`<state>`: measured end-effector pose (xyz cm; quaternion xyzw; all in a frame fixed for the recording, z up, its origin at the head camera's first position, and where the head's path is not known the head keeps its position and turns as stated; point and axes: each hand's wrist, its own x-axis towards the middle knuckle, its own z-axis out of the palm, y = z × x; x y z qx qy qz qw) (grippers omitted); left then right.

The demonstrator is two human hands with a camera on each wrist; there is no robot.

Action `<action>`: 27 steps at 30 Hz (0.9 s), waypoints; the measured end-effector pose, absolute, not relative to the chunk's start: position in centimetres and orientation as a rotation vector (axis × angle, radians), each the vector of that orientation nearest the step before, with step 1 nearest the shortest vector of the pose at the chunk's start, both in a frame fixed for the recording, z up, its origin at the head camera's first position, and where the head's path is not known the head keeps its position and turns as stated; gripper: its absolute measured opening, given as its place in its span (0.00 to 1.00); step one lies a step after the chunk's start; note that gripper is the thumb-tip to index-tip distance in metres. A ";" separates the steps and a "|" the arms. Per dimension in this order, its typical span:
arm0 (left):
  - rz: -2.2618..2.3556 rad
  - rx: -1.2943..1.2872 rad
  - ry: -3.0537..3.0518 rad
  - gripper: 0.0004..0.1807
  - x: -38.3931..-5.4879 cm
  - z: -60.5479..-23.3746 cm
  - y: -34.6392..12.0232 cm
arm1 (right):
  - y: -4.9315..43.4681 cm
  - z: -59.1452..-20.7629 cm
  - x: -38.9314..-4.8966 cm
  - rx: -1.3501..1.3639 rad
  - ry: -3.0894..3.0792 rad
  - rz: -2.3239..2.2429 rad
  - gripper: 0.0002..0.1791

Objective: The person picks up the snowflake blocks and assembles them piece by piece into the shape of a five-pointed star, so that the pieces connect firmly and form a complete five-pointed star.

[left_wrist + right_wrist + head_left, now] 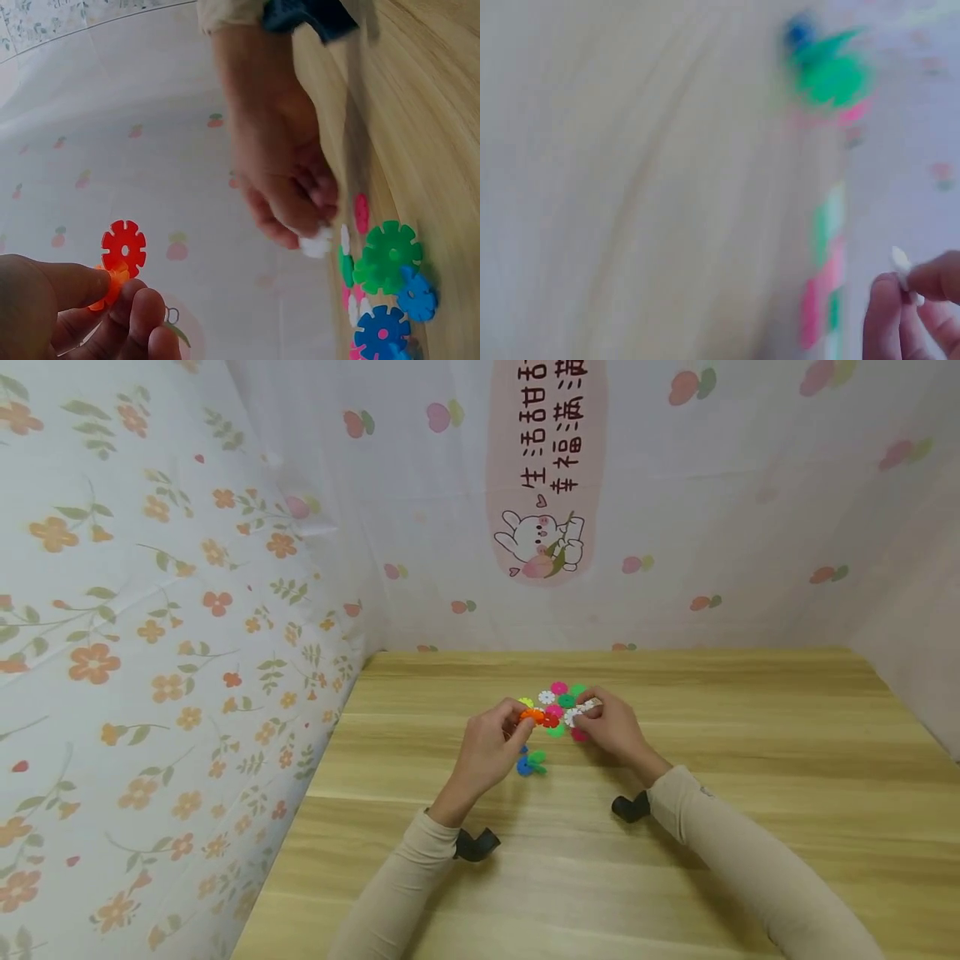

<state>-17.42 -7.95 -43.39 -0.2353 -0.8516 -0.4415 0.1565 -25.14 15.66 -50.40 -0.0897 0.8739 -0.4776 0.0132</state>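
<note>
My left hand (486,745) pinches an orange notched disc (112,289) between thumb and fingers. A red notched disc (124,246) sticks up from the orange one, joined at its edge. To the right, my right hand (618,728) pinches a white notched disc (901,264) over the loose pieces. Between and behind the hands lie several such discs, among them a pink disc (559,688) and a dark green disc (566,701). Closer to me, by the left hand, a blue disc (524,766) stands against a bright green disc (390,256).
Everything lies on a wood-grain table (562,877). A printed cloth (637,468) hangs behind its far edge, and a flowered cloth (150,693) runs along the left side. Black wrist mounts, one at the left wrist (476,845) and one at the right wrist (632,807), jut inward.
</note>
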 end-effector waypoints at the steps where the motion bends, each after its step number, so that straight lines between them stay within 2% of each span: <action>1: -1.264 -0.677 -2.440 0.03 -17.4 -43.4 -7.9 | 15.8 -49.9 -24.6 -0.247 2.635 -1.591 0.16; 6: -1.240 -0.685 -2.449 0.02 -17.5 -43.5 -7.7 | 15.4 -46.0 -21.8 -0.220 2.261 -2.018 0.19; 11: -1.194 -0.715 -2.441 0.02 -17.5 -43.4 -7.2 | 14.8 -43.0 -19.8 -0.219 2.133 -2.113 0.19; 16: -1.094 -0.766 -2.428 0.04 -17.2 -43.2 -7.0 | 14.3 -42.7 -19.4 -0.162 2.051 -2.118 0.15; 27: -0.941 -0.789 -2.411 0.04 -17.1 -42.9 -7.1 | 14.1 -42.4 -19.5 -0.166 1.989 -2.127 0.16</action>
